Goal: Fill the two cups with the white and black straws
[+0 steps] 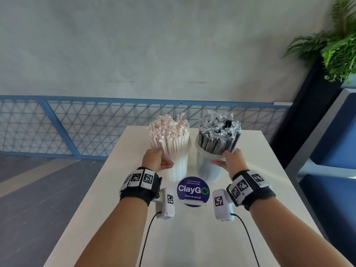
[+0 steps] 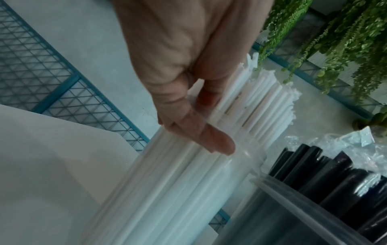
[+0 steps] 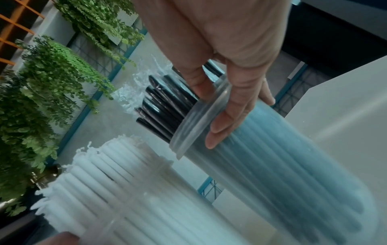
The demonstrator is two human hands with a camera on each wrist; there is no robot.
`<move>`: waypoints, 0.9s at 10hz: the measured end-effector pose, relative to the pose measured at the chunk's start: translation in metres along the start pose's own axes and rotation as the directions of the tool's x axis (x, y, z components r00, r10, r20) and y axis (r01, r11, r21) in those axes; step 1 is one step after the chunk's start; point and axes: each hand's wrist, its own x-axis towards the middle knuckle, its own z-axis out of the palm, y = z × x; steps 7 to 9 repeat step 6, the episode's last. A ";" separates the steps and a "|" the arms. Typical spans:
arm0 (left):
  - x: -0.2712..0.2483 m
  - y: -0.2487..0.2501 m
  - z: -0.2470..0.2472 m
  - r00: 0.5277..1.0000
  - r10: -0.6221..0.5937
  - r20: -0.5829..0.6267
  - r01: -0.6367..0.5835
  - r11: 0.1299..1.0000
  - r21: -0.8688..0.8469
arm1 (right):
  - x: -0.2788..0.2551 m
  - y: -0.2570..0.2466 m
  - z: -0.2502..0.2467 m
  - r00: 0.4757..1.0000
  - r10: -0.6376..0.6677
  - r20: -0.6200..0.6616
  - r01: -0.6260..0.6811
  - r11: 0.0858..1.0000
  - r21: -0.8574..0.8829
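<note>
Head view showed two clear cups standing side by side toward the far end of a white table (image 1: 250,218), just apart from each other. The left cup (image 1: 178,170) was packed with white straws (image 1: 170,137) in paper wrappers; the right cup (image 1: 209,168) was packed with black straws (image 1: 219,139) in clear wrappers. Both bundles stood upright and rose well above the rims. The left hand (image 1: 157,159) held the left cup at its rim on the outer side, thumb across the near wall, and in the left wrist view its fingers (image 2: 209,140) lay along the white straws at the lip. The right hand (image 1: 230,160) mirrored it: in the right wrist view its fingers (image 3: 228,119) curled round the rim of the right cup, the thumb pressed against the black straws above it. Judged from this, the filling looked essentially done, and the step in hand was steadying or squaring the two full cups. The next move probably called for letting go gently, without tipping a top-heavy cup or dragging loose straws out. Counted: two cups, two hands, one round purple sign (image 1: 193,190) reading "ClayGO" just in front of the cups; the straws were too many and too tightly packed to count.
</note>
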 end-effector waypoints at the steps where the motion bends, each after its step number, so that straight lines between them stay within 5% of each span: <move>1: 0.023 0.005 0.011 1.000 0.004 -0.006 -0.004 1.000 -0.014 | 0.024 -0.004 0.009 1.000 0.017 -0.008 -0.017 1.000 -0.010; 9: 0.049 -0.013 0.020 0.999 -0.012 -0.049 0.012 1.000 0.002 | 0.042 -0.002 0.020 0.997 0.076 -0.024 -0.078 0.991 -0.108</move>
